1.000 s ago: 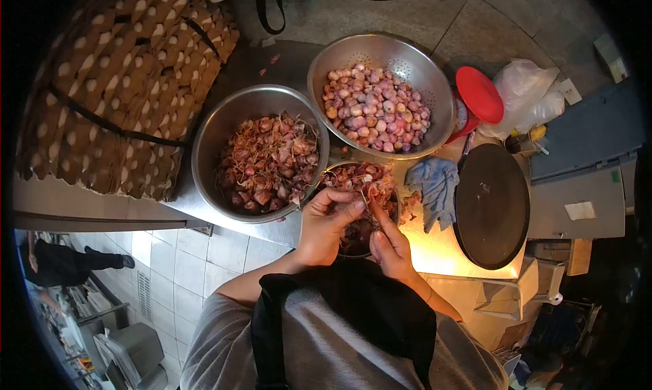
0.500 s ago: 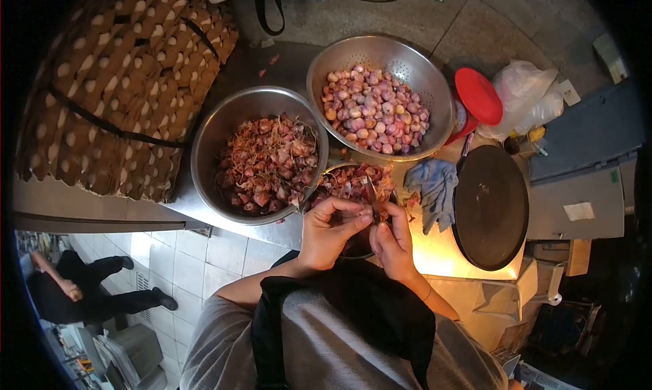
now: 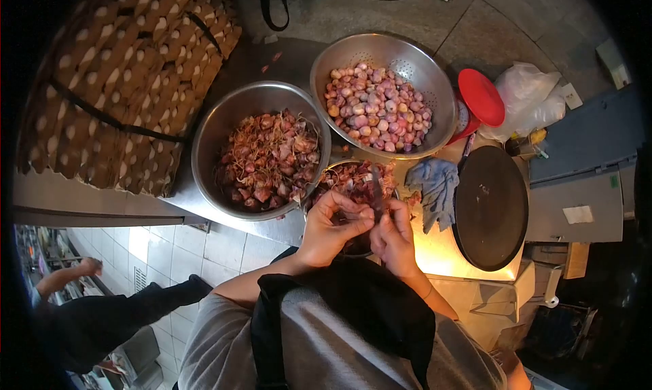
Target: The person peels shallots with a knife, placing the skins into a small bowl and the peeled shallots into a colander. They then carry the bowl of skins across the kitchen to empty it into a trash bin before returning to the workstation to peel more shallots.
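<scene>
The left hand (image 3: 333, 232) pinches something small, likely a shallot largely hidden by fingers; the right hand (image 3: 397, 244) grips a knife (image 3: 377, 192), close above a pot (image 3: 358, 255) of skins (image 3: 348, 175), apparently to catch scraps. Unpeeled shallots (image 3: 255, 194) fill a bowl (image 3: 224, 122); peeled ones (image 3: 380, 108) sit separately in a colander (image 3: 407, 63).

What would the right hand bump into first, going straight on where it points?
Probably the colander, its knife leading. The right hand looks high enough to pass over the skins, but depth is unclear here.
</scene>
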`<state>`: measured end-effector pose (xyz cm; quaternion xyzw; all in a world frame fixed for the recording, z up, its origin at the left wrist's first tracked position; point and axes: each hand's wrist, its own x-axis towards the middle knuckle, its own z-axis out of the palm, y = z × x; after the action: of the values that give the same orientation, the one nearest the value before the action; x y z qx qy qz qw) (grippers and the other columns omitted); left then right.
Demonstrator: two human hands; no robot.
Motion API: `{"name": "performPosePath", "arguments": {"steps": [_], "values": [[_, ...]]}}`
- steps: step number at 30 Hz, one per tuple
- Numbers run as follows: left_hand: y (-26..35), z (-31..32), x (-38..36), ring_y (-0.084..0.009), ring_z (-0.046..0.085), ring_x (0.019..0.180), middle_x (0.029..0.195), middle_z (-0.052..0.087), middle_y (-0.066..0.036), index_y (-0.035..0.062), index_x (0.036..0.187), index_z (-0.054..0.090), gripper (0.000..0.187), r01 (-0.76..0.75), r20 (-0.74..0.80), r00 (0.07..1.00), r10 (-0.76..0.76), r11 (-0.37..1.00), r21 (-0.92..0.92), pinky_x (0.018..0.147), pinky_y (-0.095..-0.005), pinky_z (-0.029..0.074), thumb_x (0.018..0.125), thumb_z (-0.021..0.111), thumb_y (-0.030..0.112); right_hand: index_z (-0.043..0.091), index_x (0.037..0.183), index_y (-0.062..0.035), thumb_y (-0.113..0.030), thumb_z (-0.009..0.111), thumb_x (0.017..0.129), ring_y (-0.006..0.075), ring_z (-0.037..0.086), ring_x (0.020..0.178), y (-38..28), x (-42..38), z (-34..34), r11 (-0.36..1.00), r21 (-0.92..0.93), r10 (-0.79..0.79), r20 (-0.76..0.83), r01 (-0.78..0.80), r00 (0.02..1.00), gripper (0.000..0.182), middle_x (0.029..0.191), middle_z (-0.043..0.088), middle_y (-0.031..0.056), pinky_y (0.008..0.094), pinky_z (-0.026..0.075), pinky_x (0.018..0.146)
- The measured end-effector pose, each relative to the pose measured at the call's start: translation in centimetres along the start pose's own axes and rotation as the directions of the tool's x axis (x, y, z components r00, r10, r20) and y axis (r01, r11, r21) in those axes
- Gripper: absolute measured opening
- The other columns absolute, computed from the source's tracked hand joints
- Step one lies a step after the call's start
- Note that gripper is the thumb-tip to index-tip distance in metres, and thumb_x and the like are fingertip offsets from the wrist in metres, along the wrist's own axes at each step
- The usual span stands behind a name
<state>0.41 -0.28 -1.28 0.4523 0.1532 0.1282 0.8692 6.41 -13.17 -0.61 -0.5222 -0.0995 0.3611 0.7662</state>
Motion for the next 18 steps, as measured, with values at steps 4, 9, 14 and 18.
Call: {"name": "performPosePath", "arguments": {"steps": [4,9,14,18], "values": [[1.0,-0.1,-0.7,-0.0127,0.057,0.086,0.091,0.059,-0.007,0.0024,0.091,0.049,0.029,0.089,0.096,0.991,-0.094,0.995,0.051,0.077,-0.0248,0.047,0.069,0.064,-0.009,0.035,0.11,-0.0135,-0.024,0.04,0.091,0.0056,0.03,0.046,-1.1,0.5,-2.1,0.998,0.035,0.056,0.017,-0.057,0.998,0.022,0.058,0.035,-0.0025,0.0182,0.026,0.041],[1.5,-0.9,0.3,-0.0151,0.057,0.089,0.1,0.057,-0.009,0.0024,0.104,0.054,0.022,0.164,0.043,0.986,-0.161,0.982,-0.09,0.077,-0.0278,0.048,0.082,0.052,0.0,0.024,0.132,-0.0191,-0.022,0.036,0.092,0.006,0.027,0.044,-1.0,-0.9,-1.5,0.977,-0.177,0.132,0.077,-0.117,0.988,0.042,0.054,0.031,-0.0012,0.0183,0.022,0.039],[2.5,-0.4,0.4,-0.0144,0.055,0.088,0.105,0.053,-0.008,0.0016,0.108,0.052,0.023,0.216,-0.001,0.976,-0.217,0.971,-0.099,0.078,-0.0277,0.048,0.085,0.049,0.002,0.021,0.136,-0.0136,-0.025,0.039,0.091,0.006,0.027,0.044,-0.8,-1.0,-2.1,0.979,-0.114,0.186,0.145,-0.17,0.972,0.049,0.053,0.03,-0.0026,0.0181,0.023,0.04],[2.3,-0.7,0.5,-0.0126,0.054,0.085,0.096,0.053,-0.005,0.0019,0.109,0.05,0.025,0.148,0.012,0.989,-0.147,0.988,-0.037,0.077,-0.0268,0.048,0.084,0.051,0.002,0.022,0.135,-0.0079,-0.023,0.038,0.092,0.0047,0.03,0.048,-1.6,-1.2,-1.4,0.97,-0.231,0.125,0.225,-0.072,0.966,0.048,0.057,0.032,-0.005,0.0168,0.027,0.045]]}}
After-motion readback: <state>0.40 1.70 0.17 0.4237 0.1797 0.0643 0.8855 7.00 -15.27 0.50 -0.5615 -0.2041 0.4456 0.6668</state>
